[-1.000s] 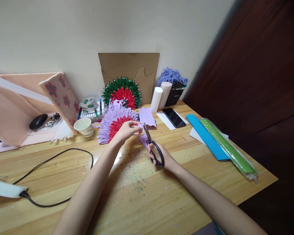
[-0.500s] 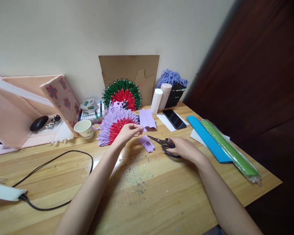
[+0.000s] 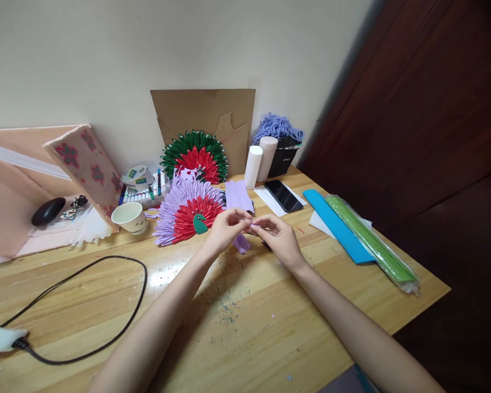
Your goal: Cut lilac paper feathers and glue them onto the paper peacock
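Grip of left hand (image 3: pixel 226 232) and right hand (image 3: pixel 283 242) pinches lilac scrap (image 3: pixel 254 223), while black packet (image 3: pixel 283 161) beyond apparently reads "40PCS".

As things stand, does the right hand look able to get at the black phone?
Probably yes: the black phone lies just beyond the right hand, with nothing standing between them. That hand appears busy, though, pinching a small purple piece together with the left hand.

At frame left, a cup (image 3: pixel 127 219) and a mouse (image 3: pixel 48 212) show above a cable (image 3: pixel 145 277). Right of centre, a phone (image 3: pixel 283 196) lies on paper (image 3: pixel 267 198); farther right, a green pack (image 3: pixel 369 238) lies beside a blue sheet (image 3: pixel 337 226).
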`<state>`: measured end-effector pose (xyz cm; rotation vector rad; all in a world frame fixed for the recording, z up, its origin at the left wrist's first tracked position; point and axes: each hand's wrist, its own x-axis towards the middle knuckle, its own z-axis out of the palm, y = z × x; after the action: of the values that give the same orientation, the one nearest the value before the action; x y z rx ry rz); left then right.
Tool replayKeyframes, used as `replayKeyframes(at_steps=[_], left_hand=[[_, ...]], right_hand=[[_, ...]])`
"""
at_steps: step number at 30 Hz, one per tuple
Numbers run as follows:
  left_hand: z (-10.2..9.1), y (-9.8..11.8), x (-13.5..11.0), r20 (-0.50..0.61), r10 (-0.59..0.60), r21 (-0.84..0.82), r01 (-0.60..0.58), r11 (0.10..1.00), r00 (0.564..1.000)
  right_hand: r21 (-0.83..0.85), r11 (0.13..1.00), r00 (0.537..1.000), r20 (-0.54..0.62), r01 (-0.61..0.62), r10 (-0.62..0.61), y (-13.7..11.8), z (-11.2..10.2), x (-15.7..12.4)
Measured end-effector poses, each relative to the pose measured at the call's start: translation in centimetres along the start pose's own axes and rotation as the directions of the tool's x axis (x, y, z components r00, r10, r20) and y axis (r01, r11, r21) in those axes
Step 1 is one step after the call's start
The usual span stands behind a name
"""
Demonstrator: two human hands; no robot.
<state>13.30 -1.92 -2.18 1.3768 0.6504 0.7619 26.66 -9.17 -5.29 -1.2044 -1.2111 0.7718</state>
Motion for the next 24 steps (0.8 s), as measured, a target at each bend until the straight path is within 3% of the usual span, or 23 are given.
replayKeyframes(at_steps=[13, 18, 24], left_hand=[[-0.54, 0.64, -0.29, -0.015, 0.007, 0.194, -0.004, 0.981, 1.000], [-0.26, 0.23, -0.25, -0.020, 0.102, 0.285, -0.092, 0.954, 0.995], [-0.27, -0.14, -0.30, 0.052, 0.248, 0.384, -0.248, 0.889, 0.967]], right_hand=[[-0.043, 0.999, 0.995, -0.104, -0.004, -0.001, -0.68, -0.46, 0.41], [-0.168, 0.985, 0.993, -0.101, 0.043, -0.061, -0.54, -0.72, 0.24], [-0.267, 0.955, 0.984, -0.081, 0.130, -0.157, -0.90, -0.90, 0.08]])
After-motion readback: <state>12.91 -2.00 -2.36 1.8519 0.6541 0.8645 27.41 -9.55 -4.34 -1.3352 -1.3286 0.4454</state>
